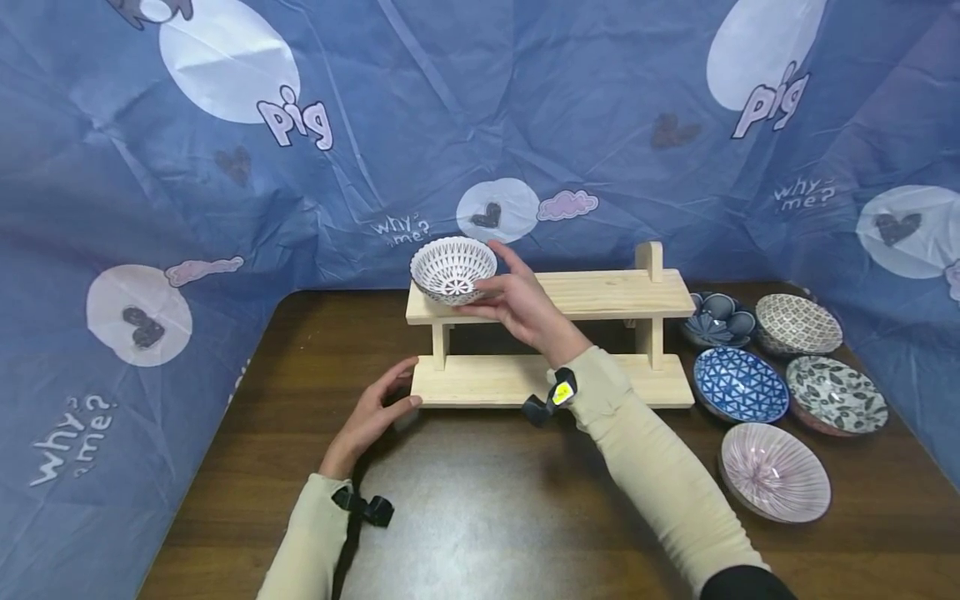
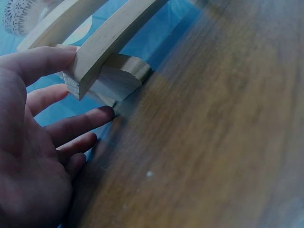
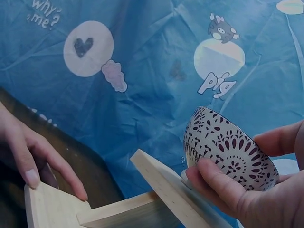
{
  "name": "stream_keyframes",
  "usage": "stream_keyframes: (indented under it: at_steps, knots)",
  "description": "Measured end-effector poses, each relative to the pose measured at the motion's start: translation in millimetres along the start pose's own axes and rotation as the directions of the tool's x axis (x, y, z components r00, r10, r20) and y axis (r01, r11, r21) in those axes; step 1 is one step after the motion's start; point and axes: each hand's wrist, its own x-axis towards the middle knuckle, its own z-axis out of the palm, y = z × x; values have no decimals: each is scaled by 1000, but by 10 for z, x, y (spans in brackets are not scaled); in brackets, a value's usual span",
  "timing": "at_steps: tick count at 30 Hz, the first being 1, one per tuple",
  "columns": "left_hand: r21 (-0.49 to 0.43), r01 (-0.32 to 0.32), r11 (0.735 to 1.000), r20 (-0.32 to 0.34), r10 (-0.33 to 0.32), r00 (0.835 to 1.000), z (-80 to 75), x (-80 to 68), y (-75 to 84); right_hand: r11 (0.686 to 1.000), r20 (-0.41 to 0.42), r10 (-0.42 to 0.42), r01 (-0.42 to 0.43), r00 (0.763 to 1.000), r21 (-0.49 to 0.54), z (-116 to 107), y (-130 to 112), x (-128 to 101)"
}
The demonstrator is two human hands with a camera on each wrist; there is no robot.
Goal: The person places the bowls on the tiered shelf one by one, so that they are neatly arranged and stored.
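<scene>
Right hand (image 1: 525, 304) curled around a small white patterned bowl (image 1: 453, 268), thumb and fingers on its outer wall, at the left end of the top board of a wooden two-level shelf (image 1: 600, 293); bowl foot at the board or just above it, contact not clear. Left hand (image 1: 375, 412) with loose, nearly straight fingers, holding nothing, thumb tip pressed on the front left corner of the shelf's lower board. Free top board to the right of the bowl, up to a short upright post near the right end. Bare brown table (image 1: 465, 508) in front of the shelf and to its left. Five patterned bowls in a group just right of the shelf: blue triangle bowl (image 1: 740, 385) nearest, pink striped bowl (image 1: 775, 472) closer to the front edge. Blue printed sheet (image 1: 420, 125) hanging behind the shelf and on both sides, closing the room. Only in the left wrist view: thumb (image 2: 45, 59) flat against the end grain of the lower board, other fingers beside it, near the table. Only in the right wrist view: bowl (image 3: 228, 145) tilted, dark pattern on its outside, fingertips (image 3: 213, 178) under its wall.
</scene>
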Motion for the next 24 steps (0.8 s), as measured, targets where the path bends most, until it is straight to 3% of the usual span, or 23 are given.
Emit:
stream_keyframes:
  at_steps: [24]
  knots:
    - [4, 2, 1000, -8, -2, 1000, 6, -2, -11, 997, 15, -3, 4, 1000, -78, 32, 89, 51]
